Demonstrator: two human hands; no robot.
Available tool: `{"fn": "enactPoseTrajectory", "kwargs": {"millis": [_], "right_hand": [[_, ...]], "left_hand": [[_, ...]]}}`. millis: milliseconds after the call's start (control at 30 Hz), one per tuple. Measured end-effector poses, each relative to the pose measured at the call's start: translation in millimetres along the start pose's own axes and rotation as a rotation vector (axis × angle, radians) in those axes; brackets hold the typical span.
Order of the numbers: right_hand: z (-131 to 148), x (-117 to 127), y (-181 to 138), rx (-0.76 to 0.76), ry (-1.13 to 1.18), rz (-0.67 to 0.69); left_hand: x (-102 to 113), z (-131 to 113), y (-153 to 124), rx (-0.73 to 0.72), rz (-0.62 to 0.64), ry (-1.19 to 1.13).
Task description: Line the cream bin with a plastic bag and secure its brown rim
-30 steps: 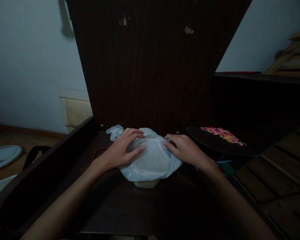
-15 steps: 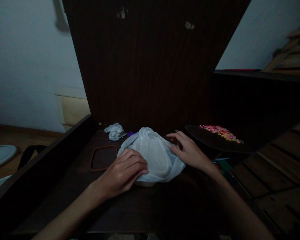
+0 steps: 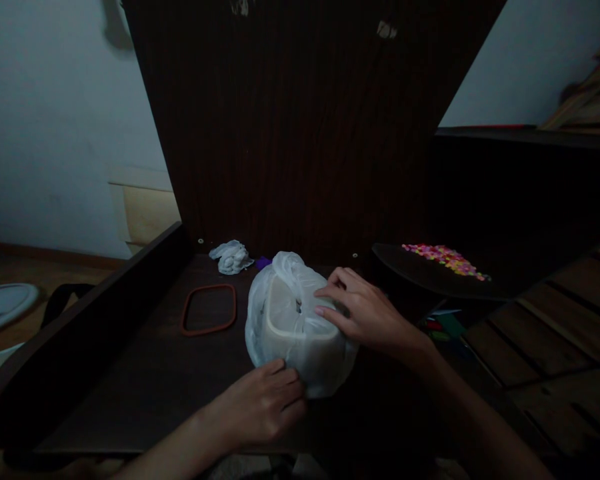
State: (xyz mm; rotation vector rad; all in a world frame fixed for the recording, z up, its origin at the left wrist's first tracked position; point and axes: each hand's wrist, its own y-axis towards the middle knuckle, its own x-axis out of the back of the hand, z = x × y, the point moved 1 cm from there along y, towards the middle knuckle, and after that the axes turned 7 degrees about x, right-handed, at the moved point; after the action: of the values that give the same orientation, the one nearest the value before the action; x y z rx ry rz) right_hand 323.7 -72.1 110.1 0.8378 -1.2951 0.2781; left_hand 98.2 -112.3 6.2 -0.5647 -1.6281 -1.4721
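Behind the desk stands a tall dark wood-grain panel point(image 3: 290, 133), scuffed pale in 2 spots near its top, with a pale wall point(image 3: 45, 120) on either side. At its foot spreads the dark desktop point(image 3: 145, 393), bordered on the left by a raised side board point(image 3: 95, 333). To the right, a dark round-edged shelf point(image 3: 415, 277) sits beside the panel.

At the middle of the desktop, just in front of the panel, lies a thin white plastic bag point(image 3: 325, 373), drawn around a squarish container whose pale rim point(image 3: 285, 331) shows through the film. Both hands are at it. The right hand point(image 3: 363, 307) reaches over from the side, thumb and forefinger apart, their tips touching the film on top. The left hand point(image 3: 273, 403) is at the near edge, fingers curled in close together against the bag — the fingertips are hidden, so I cannot tell whether they pinch it.

Left of the bag, well apart from it, a reddish-brown rounded-square ring point(image 3: 233, 310) lies flat. Near the panel, a crumpled white plastic bag point(image 3: 233, 259) rests just beside a small purple item point(image 3: 263, 263), partly hidden. Smallest are the pink and yellow pieces point(image 3: 445, 260) heaped on the shelf — and 2 screw heads point(image 3: 201, 241) along the panel's foot
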Motion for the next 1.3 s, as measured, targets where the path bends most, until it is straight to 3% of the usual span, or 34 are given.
{"fn": "enactPoseTrajectory", "kwargs": {"millis": [133,233,300,400,467,533,700,900,1033,1200,1300], "right_hand": [[-2.1,-3.8,-2.1,-0.063,0.056,0.020],[-5.5,-6.6,-4.8,-0.185,0.100,-0.025],[-9.8,-9.3,-5.7,-0.278,0.141,-0.066],[-18.0,-15.5,-5.9,-0.378,0.254,-0.055],[-22.7,-20.1,-5.9,-0.407,0.352,-0.028],[-26.0,-24.1,-6.2,-0.423,0.439,-0.027],[-28.0,-28.4,-10.5,-0.452,0.561,-0.101],[-30.8,-26.7,-24.0,-0.505,0.557,-0.134],[-33.6,-34.2,-34.6,-0.525,0.520,-0.018],[-27.6,-50.7,-38.7,-0.543,0.526,0.131],[-22.1,-55.5,-35.7,-0.500,0.562,0.167]], "left_hand": [[-6.0,4.6,-7.2,0.064,0.091,-0.047],[7.1,15.3,-8.5,0.185,-0.023,-0.124],[21.0,27.0,-6.6,0.313,-0.162,-0.162],[38.4,48.8,-1.1,0.650,-0.280,-0.245],[42.6,61.6,2.6,0.866,-0.245,-0.359],[40.0,70.4,5.1,0.978,-0.161,-0.519],[21.6,78.1,1.6,1.038,-0.078,-0.822],[14.1,76.5,-6.7,1.047,-0.065,-0.897],[17.3,74.9,-10.0,1.055,-0.062,-0.860],[21.5,73.6,-14.4,0.850,0.066,-0.865],[23.5,71.1,-15.3,0.817,0.112,-0.777]]}}
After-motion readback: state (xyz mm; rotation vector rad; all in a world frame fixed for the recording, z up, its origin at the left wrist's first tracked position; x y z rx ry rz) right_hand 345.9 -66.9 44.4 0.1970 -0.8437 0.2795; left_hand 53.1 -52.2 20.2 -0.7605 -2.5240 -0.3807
